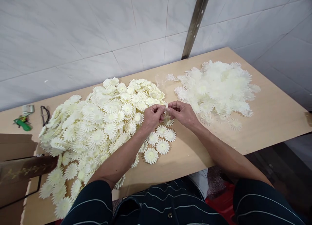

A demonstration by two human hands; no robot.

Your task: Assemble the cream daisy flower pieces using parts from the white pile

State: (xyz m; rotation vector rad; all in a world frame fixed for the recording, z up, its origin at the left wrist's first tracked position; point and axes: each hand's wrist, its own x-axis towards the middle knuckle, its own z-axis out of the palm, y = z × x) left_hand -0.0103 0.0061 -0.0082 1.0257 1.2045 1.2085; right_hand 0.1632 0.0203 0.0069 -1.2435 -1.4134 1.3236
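Pinching white flower piece between hands: left hand, right hand, fingertips together above table.

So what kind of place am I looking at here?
Likely a small craft workshop: a plain wooden table against a tiled wall, a pile of white fake flowers, a second pile, and the left hand and right hand pinching one flower piece.

My wooden table carries a big heap of cream flower cutouts at 9 o'clock, a paler heap at 2 o'clock, w/ glasses & a green tool far out at 9
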